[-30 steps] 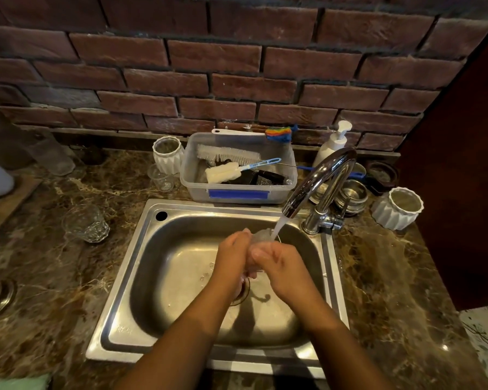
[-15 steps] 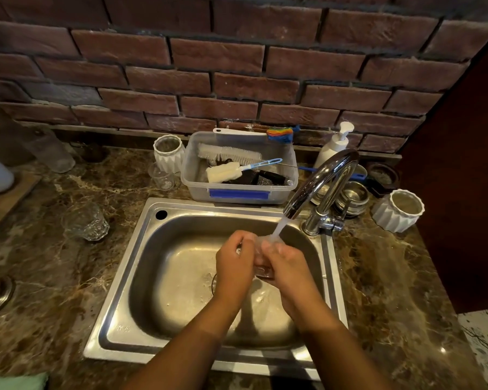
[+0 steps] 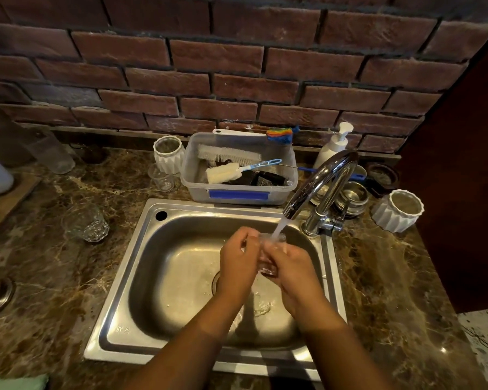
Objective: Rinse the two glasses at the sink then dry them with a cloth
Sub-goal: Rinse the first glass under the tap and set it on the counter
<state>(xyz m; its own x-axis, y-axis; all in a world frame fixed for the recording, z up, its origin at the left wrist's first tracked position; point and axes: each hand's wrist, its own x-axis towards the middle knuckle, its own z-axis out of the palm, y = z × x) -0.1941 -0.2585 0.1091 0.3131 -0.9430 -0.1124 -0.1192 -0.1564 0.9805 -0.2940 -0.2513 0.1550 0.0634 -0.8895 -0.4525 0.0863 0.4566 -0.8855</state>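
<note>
While the faucet [image 3: 319,181] pours into the clear glass [image 3: 268,264], the left hand [image 3: 238,266] grips its nine o'clock side and the right hand [image 3: 292,273] its three. This looks like the first rinse. Next comes fetching the faceted glass [image 3: 85,223], at nine o'clock of the sink [image 3: 116,319].

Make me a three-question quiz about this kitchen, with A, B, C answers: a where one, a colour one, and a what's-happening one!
1. Where is the patterned glass? A) floor B) counter left of the sink C) cupboard
2. What colour is the tape on the tub? A) red B) yellow C) blue
3. What is the tap doing? A) running onto the held glass B) off C) missing
Answers: 1 B, it stands beside the sink. 2 C, the tape is blue. 3 A, water streams onto the glass the left hand and right hand grip.
</note>
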